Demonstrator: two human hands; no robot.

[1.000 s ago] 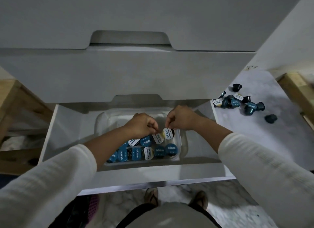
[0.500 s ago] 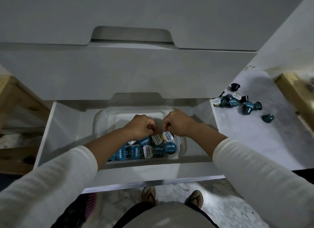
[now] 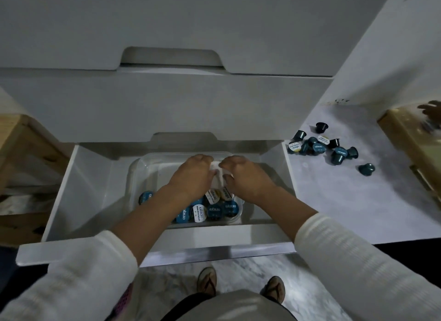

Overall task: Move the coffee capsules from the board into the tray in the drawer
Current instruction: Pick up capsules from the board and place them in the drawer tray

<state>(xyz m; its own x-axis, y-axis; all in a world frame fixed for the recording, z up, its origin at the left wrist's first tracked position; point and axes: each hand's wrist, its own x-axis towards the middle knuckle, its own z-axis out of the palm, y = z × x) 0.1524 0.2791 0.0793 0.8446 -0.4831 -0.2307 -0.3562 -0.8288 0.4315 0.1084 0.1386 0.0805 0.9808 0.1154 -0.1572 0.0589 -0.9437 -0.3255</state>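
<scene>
Fingers (image 3: 205, 158) of our left hand (image 3: 191, 179) are curled inward over the clear tray (image 3: 140, 167); those of our right hand (image 3: 245, 179) curl the same way, and whether either grips a capsule we cannot tell, since the knuckles hide the tips. Both hands meet near the tray's far middle, just apart

Item: open white drawer (image 3: 78, 189), holding the tray

Item: tray contents, capsules in the tray (image 3: 214, 209), teal and white lids facing up, packed along the near edge; one more teal lid (image 3: 146, 197) shows left of our left forearm, which covers part of the row; the far half of the tray looks bare

Item: marbled board (image 3: 346, 196), right of the drawer, carrying the loose capsules (image 3: 319, 147), a clustered heap lying on their sides and upright, with a lone teal capsule (image 3: 366, 169) set apart to the right

Item: wooden frame (image 3: 405, 139) beyond the board; closed drawer fronts above; our sandalled feet (image 3: 207, 281) on the floor below
</scene>
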